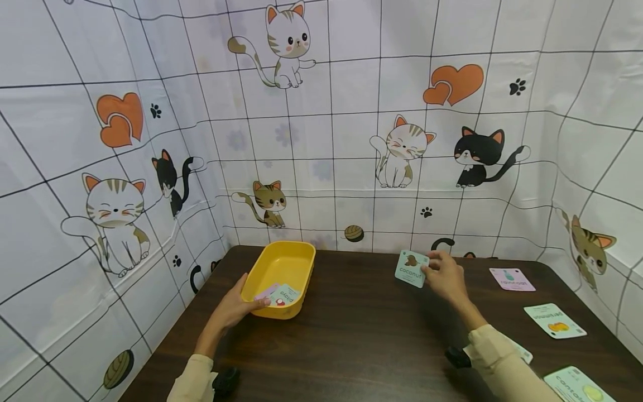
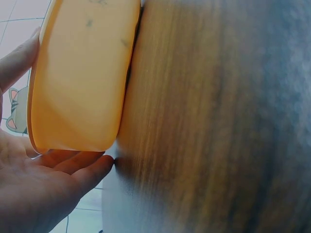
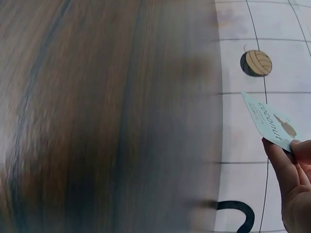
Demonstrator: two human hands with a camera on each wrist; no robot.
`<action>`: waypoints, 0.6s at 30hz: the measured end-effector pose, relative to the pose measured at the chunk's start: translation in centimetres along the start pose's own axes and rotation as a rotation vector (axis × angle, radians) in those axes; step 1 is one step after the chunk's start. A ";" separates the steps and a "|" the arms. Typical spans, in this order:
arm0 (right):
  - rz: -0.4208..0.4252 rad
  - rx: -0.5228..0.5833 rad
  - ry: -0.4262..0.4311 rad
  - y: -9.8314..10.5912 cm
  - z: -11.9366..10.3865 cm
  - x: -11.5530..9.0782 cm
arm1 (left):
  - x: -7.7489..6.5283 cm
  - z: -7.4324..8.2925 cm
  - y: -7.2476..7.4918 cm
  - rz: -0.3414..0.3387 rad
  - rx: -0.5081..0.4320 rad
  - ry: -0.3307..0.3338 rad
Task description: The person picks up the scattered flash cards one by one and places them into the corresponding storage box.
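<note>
In the head view my right hand [image 1: 444,277] pinches a pale green flash card [image 1: 408,273] at its right edge. The card reads "coconut" above the table's far side, and the right wrist view shows the same flash card [image 3: 268,121] tilted between thumb and fingers. On the left, my left hand [image 1: 236,304] grips the near-left corner of a yellow plastic basket [image 1: 310,273], thumb over the rim. Seen from the left wrist, the fingers [image 2: 92,170] lie against the basket's outer wall [image 2: 82,87]. A green card [image 1: 284,295] and a pink card [image 1: 266,291] lie inside the basket.
Along the table's right side lie a pink "raincoat" card [image 1: 512,279], a green card with orange fruit [image 1: 555,321] and another green card [image 1: 577,385]. One more card [image 1: 519,350] is partly hidden by the right sleeve. A cat-print curtain [image 1: 351,139] surrounds the dark wooden table [image 1: 351,346].
</note>
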State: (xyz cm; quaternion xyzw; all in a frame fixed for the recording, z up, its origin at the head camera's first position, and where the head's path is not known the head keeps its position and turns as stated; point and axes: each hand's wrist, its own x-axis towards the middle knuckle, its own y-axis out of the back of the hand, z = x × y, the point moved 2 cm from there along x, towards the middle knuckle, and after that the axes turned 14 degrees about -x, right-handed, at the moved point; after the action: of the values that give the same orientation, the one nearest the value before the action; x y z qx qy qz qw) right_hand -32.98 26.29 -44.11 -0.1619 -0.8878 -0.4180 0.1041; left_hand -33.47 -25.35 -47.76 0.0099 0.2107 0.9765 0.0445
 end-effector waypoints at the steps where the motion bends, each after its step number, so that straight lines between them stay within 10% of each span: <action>1: -0.002 0.004 0.000 -0.2 -0.2 0.0 | 0.0 0.0 0.0 0.003 -0.001 -0.001; 18: -0.048 0.066 -0.001 -2.5 -3.0 0.0 | 0.1 -0.3 0.0 0.003 -0.002 0.012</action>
State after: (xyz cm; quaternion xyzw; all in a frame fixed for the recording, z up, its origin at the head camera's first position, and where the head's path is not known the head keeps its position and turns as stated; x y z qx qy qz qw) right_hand -33.75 22.49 -44.04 -0.1371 -0.9048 -0.3909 0.0987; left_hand -33.54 -25.52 -48.06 0.0042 0.2102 0.9768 0.0418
